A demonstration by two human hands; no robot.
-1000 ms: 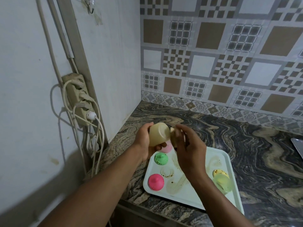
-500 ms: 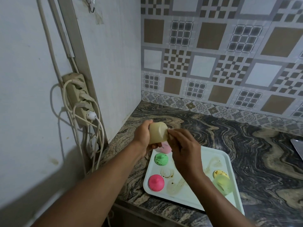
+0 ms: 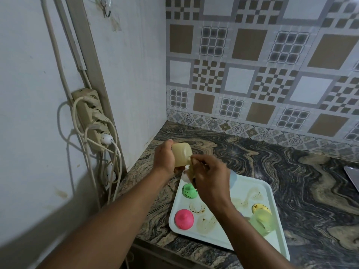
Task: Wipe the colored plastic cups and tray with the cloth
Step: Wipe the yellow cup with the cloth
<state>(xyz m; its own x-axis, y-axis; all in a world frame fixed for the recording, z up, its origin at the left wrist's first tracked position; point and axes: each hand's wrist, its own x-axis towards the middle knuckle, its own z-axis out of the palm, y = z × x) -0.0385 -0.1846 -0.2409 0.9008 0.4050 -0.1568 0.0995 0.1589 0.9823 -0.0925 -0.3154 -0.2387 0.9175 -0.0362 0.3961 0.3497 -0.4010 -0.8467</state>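
Up above the far-left corner of the tray (image 3: 202, 236), the cream cup (image 3: 181, 153) is off the table (image 3: 291, 171) and lying on its side in the air, base towards the wall, mouth towards my right hand (image 3: 210, 179). A second ago that hand was only just beside the rim. Now it has closed right in, and the cloth (image 3: 191, 169) is bunched at the mouth of the cup with a tail hanging below. So the wipe on this one is under way, I'd say, at the rim and the inside.

My left hand (image 3: 164, 159) grips the cup round its body, thumb on top. It has lifted it a touch higher and nearer the wall than before. My right hand pinches the cloth with curled fingers.

The cup itself looks pale, matte and smooth. I can't make out any marks on the side facing me.

Down on the tray, plenty is waiting. The green cup (image 3: 188, 191) and the pink cup (image 3: 184, 219) sit upside down, speckled brown. The yellow cup (image 3: 260, 207) is spotted too, and a clear green cup (image 3: 262, 222) lies tipped just beside it. Brown smears and ring marks (image 3: 206, 222) streak the white tray between them, so the tray is not yet wiped.
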